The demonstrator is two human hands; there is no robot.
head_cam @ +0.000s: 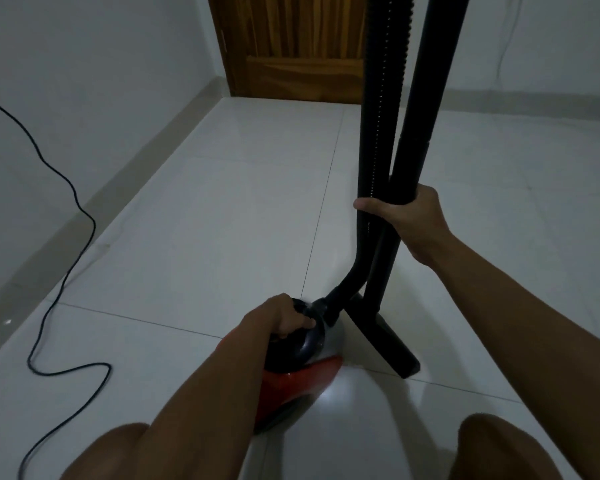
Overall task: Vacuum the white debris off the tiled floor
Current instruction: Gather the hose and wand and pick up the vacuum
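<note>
The black ribbed hose point(383, 98) and black rigid wand point(426, 98) were cropped at the top; the red plastic canister point(291, 386) was seemingly blurred.

Open tiled floor point(222, 202) stretches toward the wooden door point(291, 46). A black cord point(93, 226) snakes along its left edge; upright wand point(419, 116), hose point(383, 98) and nozzle point(381, 336) block the near right.

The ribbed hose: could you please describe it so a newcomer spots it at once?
Below the wooden door, the right hand grips two black tubes. The hose is the left one: ribbed, bending into the red vacuum cleaner; the neighbouring pipe is smooth and straight.
</note>
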